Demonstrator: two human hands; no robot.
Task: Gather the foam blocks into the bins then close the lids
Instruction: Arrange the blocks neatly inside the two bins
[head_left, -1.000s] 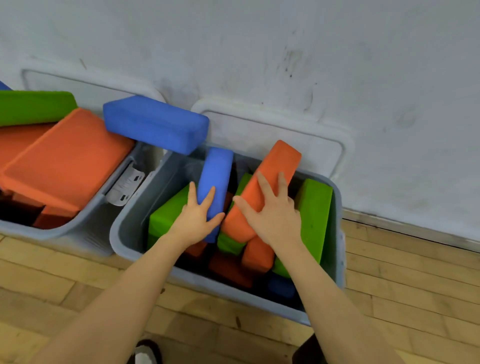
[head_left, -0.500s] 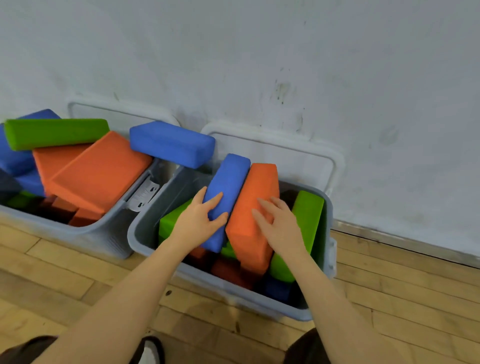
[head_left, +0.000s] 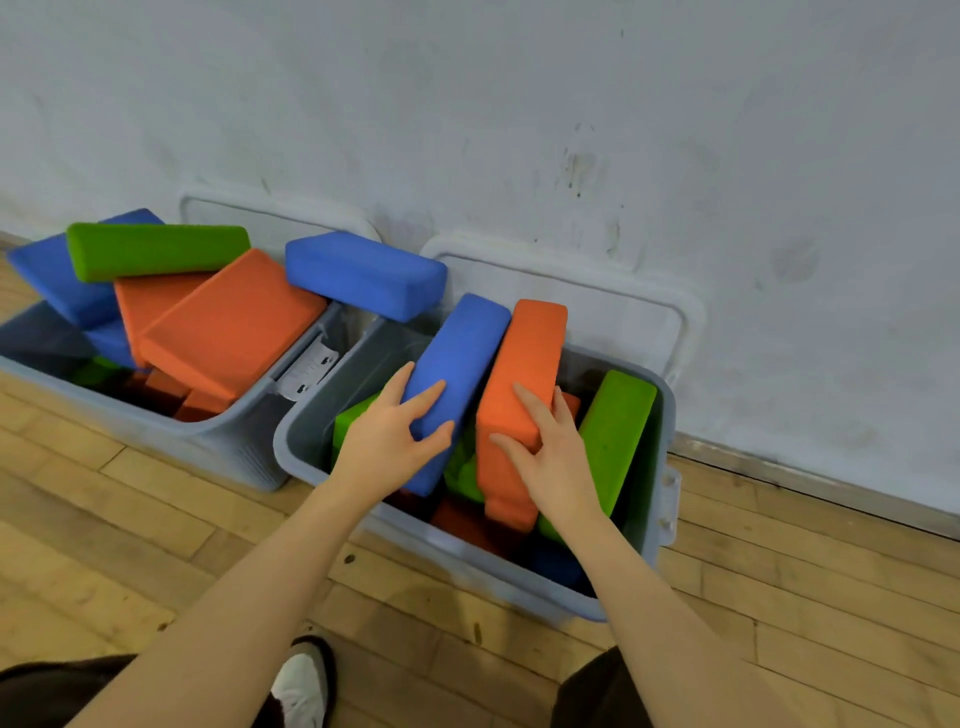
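Leaning side by side in the right-hand grey plastic bin (head_left: 655, 525), the long blue foam block (head_left: 457, 364) under the left hand (head_left: 387, 441) (fingers curled round its near edge) and the long orange foam block (head_left: 524, 384) clasped by the right hand (head_left: 553, 457) look light, soft and grippy, so holding them at the long edges should do.

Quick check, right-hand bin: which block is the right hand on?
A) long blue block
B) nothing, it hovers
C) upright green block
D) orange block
D: the right hand has its fingers laid on the orange block standing in the right bin, while the left hand is on the long blue block beside it; the upright green block is untouched.
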